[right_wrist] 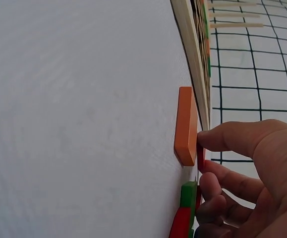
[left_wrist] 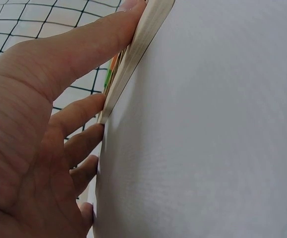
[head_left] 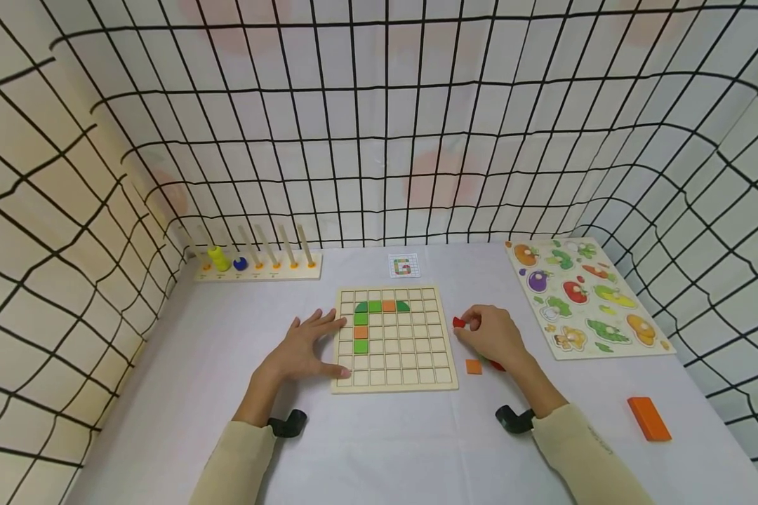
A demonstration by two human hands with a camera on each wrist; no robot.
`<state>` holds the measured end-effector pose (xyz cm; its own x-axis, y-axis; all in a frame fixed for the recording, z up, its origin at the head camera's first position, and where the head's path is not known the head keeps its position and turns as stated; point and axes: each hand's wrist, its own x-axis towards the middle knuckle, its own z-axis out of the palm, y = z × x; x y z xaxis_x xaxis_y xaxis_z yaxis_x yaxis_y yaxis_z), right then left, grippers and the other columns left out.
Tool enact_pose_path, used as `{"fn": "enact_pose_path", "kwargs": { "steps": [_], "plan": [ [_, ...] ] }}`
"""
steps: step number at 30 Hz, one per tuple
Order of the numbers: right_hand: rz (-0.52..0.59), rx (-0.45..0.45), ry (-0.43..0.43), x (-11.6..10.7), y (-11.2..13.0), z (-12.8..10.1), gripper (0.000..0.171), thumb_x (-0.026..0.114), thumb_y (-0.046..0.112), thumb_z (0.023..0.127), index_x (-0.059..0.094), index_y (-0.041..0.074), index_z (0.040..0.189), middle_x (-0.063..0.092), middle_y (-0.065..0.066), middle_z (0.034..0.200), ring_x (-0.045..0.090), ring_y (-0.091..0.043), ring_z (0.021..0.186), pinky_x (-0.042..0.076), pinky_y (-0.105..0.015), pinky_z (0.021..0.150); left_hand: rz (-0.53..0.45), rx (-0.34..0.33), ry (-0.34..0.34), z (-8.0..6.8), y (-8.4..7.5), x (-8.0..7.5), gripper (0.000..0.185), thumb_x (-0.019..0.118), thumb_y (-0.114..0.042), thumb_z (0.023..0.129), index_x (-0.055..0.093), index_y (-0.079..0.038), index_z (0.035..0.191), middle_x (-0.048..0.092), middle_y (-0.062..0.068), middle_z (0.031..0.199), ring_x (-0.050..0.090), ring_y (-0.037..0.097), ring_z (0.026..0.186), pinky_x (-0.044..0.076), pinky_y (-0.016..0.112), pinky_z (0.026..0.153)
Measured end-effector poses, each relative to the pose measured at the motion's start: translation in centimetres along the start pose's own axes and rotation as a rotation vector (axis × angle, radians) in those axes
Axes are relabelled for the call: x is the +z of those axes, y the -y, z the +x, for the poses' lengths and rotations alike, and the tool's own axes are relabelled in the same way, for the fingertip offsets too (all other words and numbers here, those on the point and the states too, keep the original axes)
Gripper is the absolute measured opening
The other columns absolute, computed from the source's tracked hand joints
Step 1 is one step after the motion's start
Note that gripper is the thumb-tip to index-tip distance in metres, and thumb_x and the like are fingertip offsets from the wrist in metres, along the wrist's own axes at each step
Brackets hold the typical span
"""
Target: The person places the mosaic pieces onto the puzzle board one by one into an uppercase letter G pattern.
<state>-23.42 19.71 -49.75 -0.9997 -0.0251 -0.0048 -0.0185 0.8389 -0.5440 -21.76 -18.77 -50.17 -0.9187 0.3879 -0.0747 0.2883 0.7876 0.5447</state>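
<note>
A wooden grid board lies flat on the table with green and orange tiles set in an upside-down L on its upper left. My left hand rests at its left edge, fingers spread, thumb and fingertips on the rim. Just right of the board, my right hand pinches a small red tile between thumb and index finger. An orange square tile lies below that hand. Green and red tiles sit beneath the curled fingers, partly hidden by the hand in the head view.
Behind the board lies a pattern card. A peg stand with yellow-green and blue beads is at the back left. To the right are a vegetable puzzle board and an orange block. Black netting lines the back and sides.
</note>
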Motion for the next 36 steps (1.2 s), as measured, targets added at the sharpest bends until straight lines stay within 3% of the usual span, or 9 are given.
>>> {"fn": "enact_pose_path", "kwargs": {
  "steps": [7, 17, 27, 36],
  "plan": [
    [0.006, -0.012, 0.017, -0.4, -0.1, -0.4, 0.032, 0.073, 0.032, 0.083, 0.070, 0.009, 0.106, 0.056, -0.002, 0.077, 0.049, -0.018, 0.070, 0.036, -0.028, 0.059, 0.011, -0.003, 0.002, 0.0, 0.1, 0.1, 0.102, 0.082, -0.065, 0.059, 0.046, -0.027, 0.146, 0.031, -0.002, 0.159, 0.016, 0.026, 0.151, 0.002, 0.059, 0.121],
    [0.007, -0.006, 0.031, -0.4, -0.4, -0.5, 0.033, 0.073, 0.032, 0.085, 0.070, 0.009, 0.109, 0.060, -0.003, 0.083, 0.052, -0.019, 0.079, 0.042, -0.028, 0.067, 0.008, -0.006, -0.002, -0.1, 0.0, 0.1, 0.101, 0.082, -0.065, 0.059, 0.045, -0.027, 0.146, 0.031, -0.002, 0.159, 0.016, 0.026, 0.151, 0.002, 0.058, 0.121],
    [0.057, -0.034, 0.022, -0.5, 0.8, -0.9, 0.033, 0.071, 0.033, 0.085, 0.071, 0.011, 0.110, 0.065, -0.002, 0.090, 0.055, -0.019, 0.084, 0.046, -0.029, 0.072, 0.027, 0.010, -0.022, 0.0, -0.3, 0.0, 0.099, 0.082, -0.063, 0.061, 0.046, -0.026, 0.145, 0.033, 0.000, 0.158, 0.019, 0.028, 0.151, 0.004, 0.061, 0.120],
    [0.120, -0.073, 0.058, 0.4, 3.2, -1.5, 0.026, 0.073, 0.032, 0.085, 0.071, 0.016, 0.105, 0.059, 0.001, 0.084, 0.049, -0.017, 0.069, 0.038, -0.026, 0.051, 0.039, -0.004, -0.029, 0.0, -0.6, -0.1, 0.098, 0.083, -0.061, 0.061, 0.047, -0.025, 0.145, 0.034, -0.001, 0.158, 0.019, 0.029, 0.151, 0.005, 0.062, 0.120]
  ]
}}
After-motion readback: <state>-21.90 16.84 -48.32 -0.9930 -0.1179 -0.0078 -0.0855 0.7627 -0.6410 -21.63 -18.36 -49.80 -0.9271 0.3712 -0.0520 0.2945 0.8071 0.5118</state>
